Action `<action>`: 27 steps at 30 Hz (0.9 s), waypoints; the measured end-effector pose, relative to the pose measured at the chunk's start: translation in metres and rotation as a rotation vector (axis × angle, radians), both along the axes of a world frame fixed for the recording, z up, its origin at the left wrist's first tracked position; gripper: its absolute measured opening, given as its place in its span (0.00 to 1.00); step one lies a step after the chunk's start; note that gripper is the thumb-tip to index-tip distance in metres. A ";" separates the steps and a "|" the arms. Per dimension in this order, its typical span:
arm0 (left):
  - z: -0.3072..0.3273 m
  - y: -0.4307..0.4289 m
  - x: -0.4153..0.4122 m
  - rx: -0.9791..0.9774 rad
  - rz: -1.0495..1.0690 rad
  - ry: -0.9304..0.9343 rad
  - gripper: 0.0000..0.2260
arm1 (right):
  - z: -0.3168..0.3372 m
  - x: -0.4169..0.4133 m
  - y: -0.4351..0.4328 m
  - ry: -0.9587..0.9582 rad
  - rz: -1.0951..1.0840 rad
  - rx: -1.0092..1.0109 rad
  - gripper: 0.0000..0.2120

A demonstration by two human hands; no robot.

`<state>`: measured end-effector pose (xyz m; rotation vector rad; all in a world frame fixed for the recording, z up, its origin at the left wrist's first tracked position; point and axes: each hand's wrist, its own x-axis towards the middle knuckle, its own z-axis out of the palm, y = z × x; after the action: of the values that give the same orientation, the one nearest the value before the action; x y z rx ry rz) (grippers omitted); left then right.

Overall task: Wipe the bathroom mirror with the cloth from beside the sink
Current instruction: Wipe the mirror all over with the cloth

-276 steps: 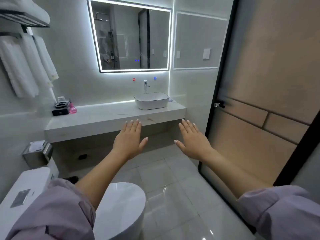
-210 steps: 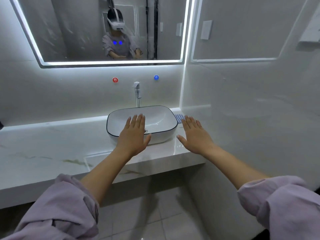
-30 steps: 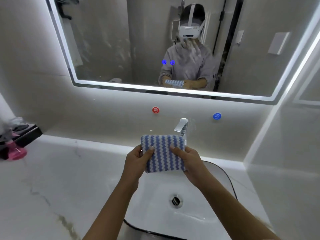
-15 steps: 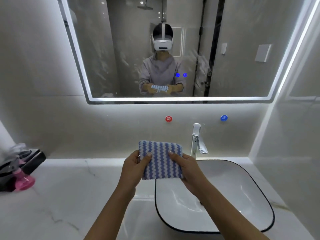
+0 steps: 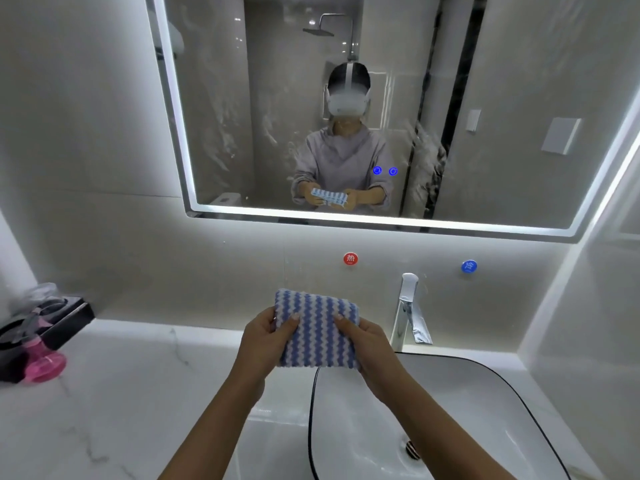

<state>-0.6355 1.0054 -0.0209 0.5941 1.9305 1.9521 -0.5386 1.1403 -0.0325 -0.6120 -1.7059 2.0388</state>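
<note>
Seven seconds ago the cloth lay at the counter's rear right corner and both hands were bare; now the blue-and-white zigzag cloth (image 5: 317, 329) is folded into a pad and held up between them, over the left rim of the basin (image 5: 450, 410). The left hand (image 5: 265, 344) pinches its left edge, thumb curled onto the front face and fingers hidden behind; the right hand (image 5: 372, 348) grips the right edge the same way. The white, black-rimmed basin sits on the right part of the marble counter (image 5: 121, 393). Behind its rear rim stands a chrome faucet (image 5: 408, 306), just right of the cloth and apart from it. At the counter's left edge a pink bottle (image 5: 45, 365) sits by a black tray (image 5: 65, 317), both blurred. On the wall above the faucet a red sticker (image 5: 350, 258) reads 热 and a blue sticker (image 5: 469, 266) reads 冷. Farther up, the light-edged mirror (image 5: 502, 133) carries pale smears and two blue icons (image 5: 385, 171), and reflects a person in a grey top holding the cloth.
</note>
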 end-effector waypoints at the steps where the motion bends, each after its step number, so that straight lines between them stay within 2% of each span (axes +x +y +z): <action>1: 0.003 0.002 -0.004 -0.001 0.007 0.008 0.05 | 0.002 -0.005 0.002 -0.005 0.001 -0.003 0.06; 4: 0.007 0.008 -0.014 0.006 0.024 0.025 0.02 | 0.007 -0.018 0.011 0.004 0.026 -0.035 0.07; 12: 0.009 0.009 -0.039 0.033 0.059 0.023 0.04 | 0.012 -0.045 0.019 0.065 0.106 -0.242 0.09; 15: 0.009 0.003 -0.053 0.057 0.043 0.026 0.04 | 0.015 -0.059 0.013 0.144 0.180 -0.403 0.16; 19: 0.011 -0.012 -0.078 0.076 0.007 0.031 0.05 | 0.016 -0.081 -0.002 0.207 0.291 -0.580 0.18; 24: 0.009 -0.062 -0.156 0.076 -0.058 0.050 0.04 | 0.019 -0.144 -0.059 0.222 0.246 -0.645 0.16; 27: 0.009 -0.065 -0.156 0.067 -0.064 0.058 0.04 | 0.020 -0.147 -0.058 0.203 0.254 -0.612 0.15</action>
<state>-0.7914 0.9408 -0.0115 0.7290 1.8619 1.9867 -0.6855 1.0820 -0.0120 -0.3524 -1.0755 2.7208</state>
